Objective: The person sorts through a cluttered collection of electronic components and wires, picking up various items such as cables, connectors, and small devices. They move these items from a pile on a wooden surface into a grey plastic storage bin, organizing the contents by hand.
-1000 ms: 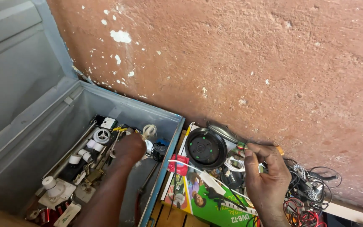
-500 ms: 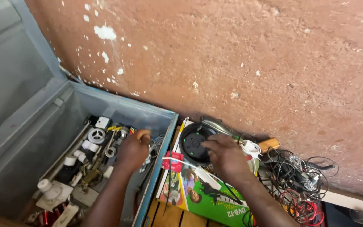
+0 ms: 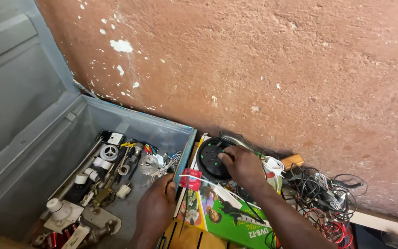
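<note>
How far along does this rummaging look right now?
Done: the grey metal box stands open, small parts lying inside. In hand: the right hand rests on the round black part by the wall, and the left hand sits at the box's edge beside the green carton. Left: the tangled wires lie untouched.

Both forearms come up from the bottom edge of the view, bare to the wrist. The left hand (image 3: 156, 206) lies low and near the middle, back turned upward, fingers curled forward and bunched together, their tips hidden from the camera. The right hand (image 3: 242, 167) reaches farther ahead and slightly to the right, palm down, knuckles raised, fingers bent and pressing downward. The two hands are apart, not touching.
</note>
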